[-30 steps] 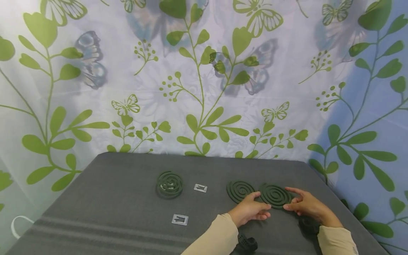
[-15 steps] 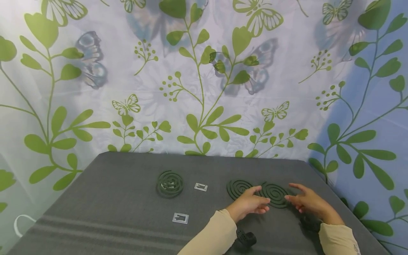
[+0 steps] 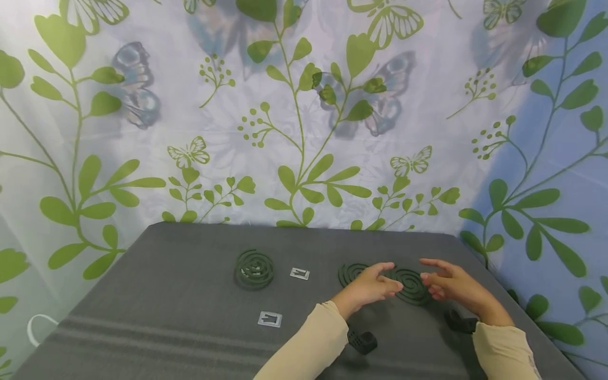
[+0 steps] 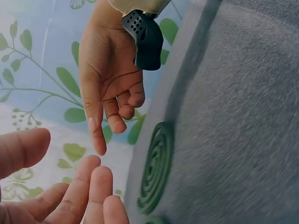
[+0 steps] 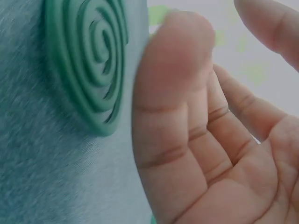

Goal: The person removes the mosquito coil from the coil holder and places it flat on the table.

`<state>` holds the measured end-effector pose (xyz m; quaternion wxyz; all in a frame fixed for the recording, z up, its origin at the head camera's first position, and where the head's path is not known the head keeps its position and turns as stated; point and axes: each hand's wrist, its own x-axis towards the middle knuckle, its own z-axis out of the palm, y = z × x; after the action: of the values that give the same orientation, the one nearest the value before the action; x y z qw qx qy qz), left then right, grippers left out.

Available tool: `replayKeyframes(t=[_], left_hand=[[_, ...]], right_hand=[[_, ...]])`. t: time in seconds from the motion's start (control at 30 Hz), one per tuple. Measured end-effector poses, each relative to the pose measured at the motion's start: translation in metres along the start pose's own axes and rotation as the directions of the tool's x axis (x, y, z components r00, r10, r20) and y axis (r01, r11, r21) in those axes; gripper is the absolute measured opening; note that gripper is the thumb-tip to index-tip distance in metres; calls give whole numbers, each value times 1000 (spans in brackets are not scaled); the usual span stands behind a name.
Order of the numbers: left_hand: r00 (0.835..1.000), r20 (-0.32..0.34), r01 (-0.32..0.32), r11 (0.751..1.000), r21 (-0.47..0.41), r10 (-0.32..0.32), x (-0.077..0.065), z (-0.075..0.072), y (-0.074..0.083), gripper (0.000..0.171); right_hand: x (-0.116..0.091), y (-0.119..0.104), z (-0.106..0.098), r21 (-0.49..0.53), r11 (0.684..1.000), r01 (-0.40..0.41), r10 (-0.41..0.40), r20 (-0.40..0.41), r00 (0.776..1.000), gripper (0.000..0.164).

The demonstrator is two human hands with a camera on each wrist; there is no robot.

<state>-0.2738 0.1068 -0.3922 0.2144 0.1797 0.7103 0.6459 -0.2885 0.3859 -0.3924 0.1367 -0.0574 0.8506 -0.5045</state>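
Fingers (image 4: 99, 184) apart and empty, your left hand (image 3: 367, 290) and right hand (image 3: 458, 284) flank the green coil (image 3: 411, 286) nearest the right edge of the counter (image 3: 166, 301), seemingly at release, so next likely withdraw cleanly.

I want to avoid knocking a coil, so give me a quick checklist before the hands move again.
1. Hands empty: ok; left hand and right hand hold nothing.
2. Fingers off the right coil: ok; the wrist views show a gap.
3. Right coil flat on the table: ok.
4. Middle coil in full view from the head: not ok; the left hand covers part of it.
5. Middle and right coils apart: cannot tell; the left hand hides part of where they meet.
6. Near plate and far plate uncovered: ok.
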Motion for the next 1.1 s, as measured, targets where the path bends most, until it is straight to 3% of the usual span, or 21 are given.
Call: replayKeyframes(t=[0.23, 0.47, 0.77, 0.93, 1.1], left_hand=[[998, 28, -54, 985, 165, 50, -6, -18, 15, 59], [993, 62, -114, 952, 284, 100, -18, -35, 31, 57], [982, 92, -189, 860, 475, 164, -43, -57, 51, 59], [963, 127, -268, 834, 482, 237, -58, -72, 57, 59], [928, 158, -370, 800, 473, 336, -68, -84, 55, 54]], right_hand=[[-1, -14, 5, 21, 993, 117, -118, 69, 991, 72], [-3, -26, 11, 32, 982, 186, -187, 59, 981, 68], [-5, -36, 24, 80, 937, 339, -339, -12, 941, 49], [-4, -44, 35, 108, 909, 402, -398, -57, 915, 41], [-3, -50, 47, 142, 871, 470, -460, -98, 882, 43]])
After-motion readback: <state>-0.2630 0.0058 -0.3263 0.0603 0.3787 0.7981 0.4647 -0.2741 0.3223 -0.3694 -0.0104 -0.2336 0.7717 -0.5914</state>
